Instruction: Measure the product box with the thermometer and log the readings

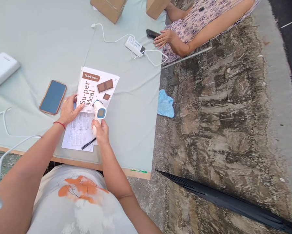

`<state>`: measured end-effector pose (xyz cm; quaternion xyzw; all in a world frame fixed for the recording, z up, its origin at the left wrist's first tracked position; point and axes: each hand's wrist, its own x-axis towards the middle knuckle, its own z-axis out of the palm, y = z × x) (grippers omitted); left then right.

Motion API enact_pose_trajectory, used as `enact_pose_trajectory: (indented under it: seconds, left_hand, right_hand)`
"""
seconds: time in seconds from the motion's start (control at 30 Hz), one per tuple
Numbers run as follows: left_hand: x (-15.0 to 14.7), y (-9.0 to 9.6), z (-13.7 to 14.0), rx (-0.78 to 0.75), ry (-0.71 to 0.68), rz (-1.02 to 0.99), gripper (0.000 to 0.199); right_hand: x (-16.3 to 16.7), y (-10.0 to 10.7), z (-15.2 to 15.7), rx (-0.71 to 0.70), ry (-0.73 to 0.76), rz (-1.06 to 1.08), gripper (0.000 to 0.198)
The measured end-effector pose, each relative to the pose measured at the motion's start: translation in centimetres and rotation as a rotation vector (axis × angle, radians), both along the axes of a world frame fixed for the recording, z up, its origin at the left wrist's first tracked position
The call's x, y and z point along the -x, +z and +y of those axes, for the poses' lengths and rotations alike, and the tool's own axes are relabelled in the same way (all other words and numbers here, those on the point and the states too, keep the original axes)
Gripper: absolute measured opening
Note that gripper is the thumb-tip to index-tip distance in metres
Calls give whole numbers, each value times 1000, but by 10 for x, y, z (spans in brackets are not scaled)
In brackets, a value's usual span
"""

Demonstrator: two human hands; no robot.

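My left hand (70, 109) grips the near left corner of a white box (109, 78) printed "NutriMotion Su-per Meal", with brown chocolate pictures on it. In my right hand (102, 131) is a white and blue infrared thermometer (100, 113), held by its handle. Its small screen faces me and its head overlaps the box's near edge. Beneath my hands lie printed sheets of paper (77, 133), partly covered by the box. A black pen (88, 143) rests across them. The fingertips of my left hand are hidden behind the box.
A smartphone (53, 97) and a white power bank (4, 70) lie left on the cloth-covered table (131, 130). Farther off are a smaller power bank (134, 46) with a white cable and cardboard boxes (111, 8). Another person's hand (165, 38) touches a black phone (152, 33).
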<state>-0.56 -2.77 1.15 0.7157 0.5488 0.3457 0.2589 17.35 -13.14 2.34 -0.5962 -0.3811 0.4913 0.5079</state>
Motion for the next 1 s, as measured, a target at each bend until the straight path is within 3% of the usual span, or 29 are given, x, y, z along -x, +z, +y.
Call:
enact_pose_trajectory:
  seconds: [0.33, 0.67, 0.8, 1.0]
  left_hand:
    - [-1, 2, 0, 16, -5, 11, 104]
    - [1, 0, 0, 7, -18, 23, 100]
    - [0, 0, 1, -2, -5, 16, 109]
    - [0, -2, 2, -5, -2, 21, 107]
  right_hand:
    - [2, 14, 0, 23, -53, 141, 48]
    - [3, 7, 1, 27, -56, 154, 48]
    - [4, 8, 3, 28, 1, 227, 50]
    - [-3, 20, -2, 33, -5, 180, 45]
